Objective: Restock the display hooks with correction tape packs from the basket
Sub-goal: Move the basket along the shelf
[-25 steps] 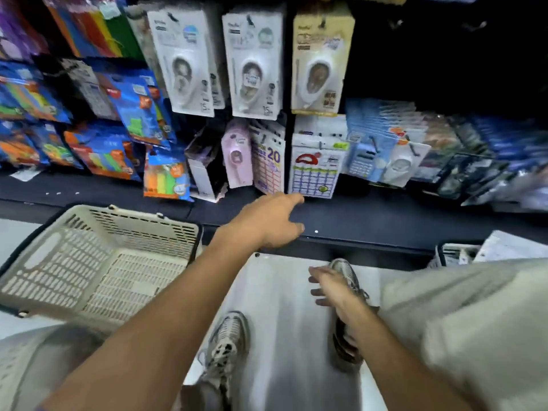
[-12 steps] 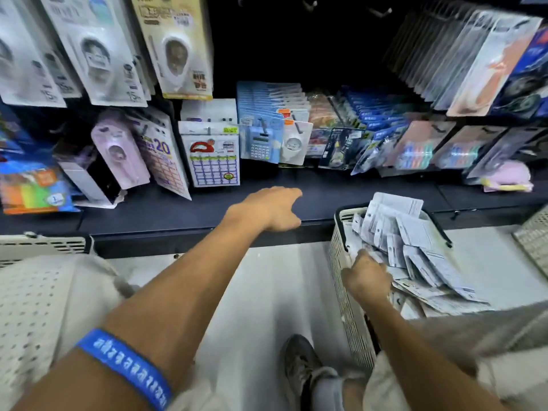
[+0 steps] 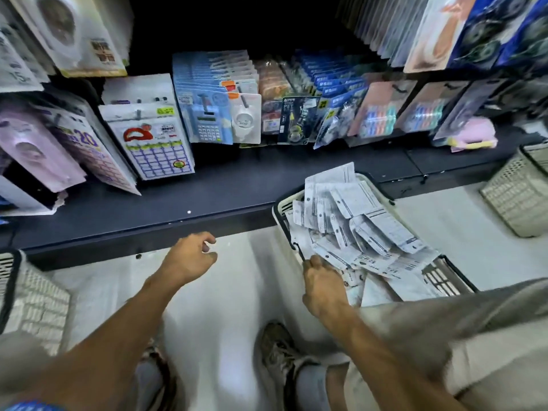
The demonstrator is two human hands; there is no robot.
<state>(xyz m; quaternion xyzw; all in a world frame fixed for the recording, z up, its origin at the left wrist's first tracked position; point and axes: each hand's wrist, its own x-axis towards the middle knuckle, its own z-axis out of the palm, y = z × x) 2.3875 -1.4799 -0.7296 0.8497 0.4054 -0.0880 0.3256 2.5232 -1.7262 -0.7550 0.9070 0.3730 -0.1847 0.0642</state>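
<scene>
A cream basket (image 3: 442, 276) stands on the floor at the right, heaped with white correction tape packs (image 3: 355, 221) lying back side up. My right hand (image 3: 323, 284) is at the basket's near left corner, with its fingers curled down into the pile; they are hidden, so a grip cannot be made out. My left hand (image 3: 189, 258) hovers in front of the dark shelf edge, fingers loosely apart and holding nothing. More correction tape packs (image 3: 75, 34) hang at the top left. Beside them is a dark gap (image 3: 237, 22) in the display.
The black shelf (image 3: 207, 200) carries hanging stationery: a calendar card (image 3: 154, 143), calculators (image 3: 207, 120) and blue packs. A second basket (image 3: 517, 197) sits on the floor at far right, a third basket (image 3: 32, 298) at far left. My shoes (image 3: 281, 351) are below.
The view has swung right, from the empty left basket to the full one. My right hand has gone into the pack pile. My left hand has dropped back from the shelf.
</scene>
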